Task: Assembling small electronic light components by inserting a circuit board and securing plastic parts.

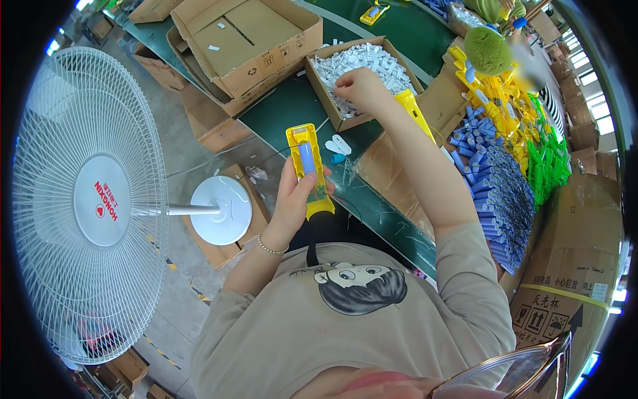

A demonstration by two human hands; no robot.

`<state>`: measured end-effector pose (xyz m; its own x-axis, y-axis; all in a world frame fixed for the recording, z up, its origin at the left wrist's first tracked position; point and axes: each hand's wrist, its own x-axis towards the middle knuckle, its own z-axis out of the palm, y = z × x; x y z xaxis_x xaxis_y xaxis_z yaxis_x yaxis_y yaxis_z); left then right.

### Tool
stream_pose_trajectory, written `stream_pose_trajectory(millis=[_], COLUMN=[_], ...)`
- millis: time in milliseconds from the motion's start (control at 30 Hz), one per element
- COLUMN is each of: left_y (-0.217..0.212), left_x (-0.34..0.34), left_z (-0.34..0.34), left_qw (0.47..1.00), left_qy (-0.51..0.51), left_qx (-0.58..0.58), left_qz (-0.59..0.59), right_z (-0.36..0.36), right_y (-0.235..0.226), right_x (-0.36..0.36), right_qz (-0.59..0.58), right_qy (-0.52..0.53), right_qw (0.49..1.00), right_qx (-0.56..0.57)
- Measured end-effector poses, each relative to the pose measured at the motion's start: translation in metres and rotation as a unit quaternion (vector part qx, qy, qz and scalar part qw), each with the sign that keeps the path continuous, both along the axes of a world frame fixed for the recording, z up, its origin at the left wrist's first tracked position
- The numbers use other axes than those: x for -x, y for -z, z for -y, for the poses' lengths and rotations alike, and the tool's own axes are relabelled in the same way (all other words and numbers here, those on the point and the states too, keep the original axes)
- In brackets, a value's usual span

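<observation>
My left hand [300, 189] grips an elongated yellow plastic casing [321, 207], its open side facing up. A blue cylinder [306, 158], which looks like a battery, lies inside it under my thumb. My right hand [362, 90] is over the near part of a cardboard box [353, 122] filled with small white plastic parts [365, 58]. Its fingers are curled together, and whatever they pinch is hidden. Beside my right forearm, another yellow casing [415, 114] rests at the box's corner. Two white oval pieces [339, 144] and a small teal piece [337, 159] lie between my hands.
A large white fan [100, 199] stands at left. Open cartons [266, 63] occupy the table's far left. Heaped at right are blue cylinders [498, 193], yellow casings [508, 110] and green parts [550, 153], beside a big carton [561, 229]. Another person is partly visible at far right.
</observation>
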<state>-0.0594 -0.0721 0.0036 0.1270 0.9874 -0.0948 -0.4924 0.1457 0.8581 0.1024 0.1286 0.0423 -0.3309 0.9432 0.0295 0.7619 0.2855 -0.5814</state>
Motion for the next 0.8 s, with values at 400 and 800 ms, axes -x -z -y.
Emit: stream_pose_trajectory(millis=[400, 800], left_y=[-0.041, -0.040], left_x=[-0.016, -0.052], left_z=[-0.015, -0.004], left_qw=[0.991, 0.988], left_qy=[-0.066, -0.009], left_qx=[-0.110, -0.146], left_qz=[-0.030, -0.053], right_z=[0.133, 0.202], right_y=[-0.042, -0.012], right_x=[-0.039, -0.031], right_qz=[-0.358, -0.717], right_qy=[-0.167, 0.020], right_qw=[0.910, 0.677], right_qx=[-0.125, 0.163])
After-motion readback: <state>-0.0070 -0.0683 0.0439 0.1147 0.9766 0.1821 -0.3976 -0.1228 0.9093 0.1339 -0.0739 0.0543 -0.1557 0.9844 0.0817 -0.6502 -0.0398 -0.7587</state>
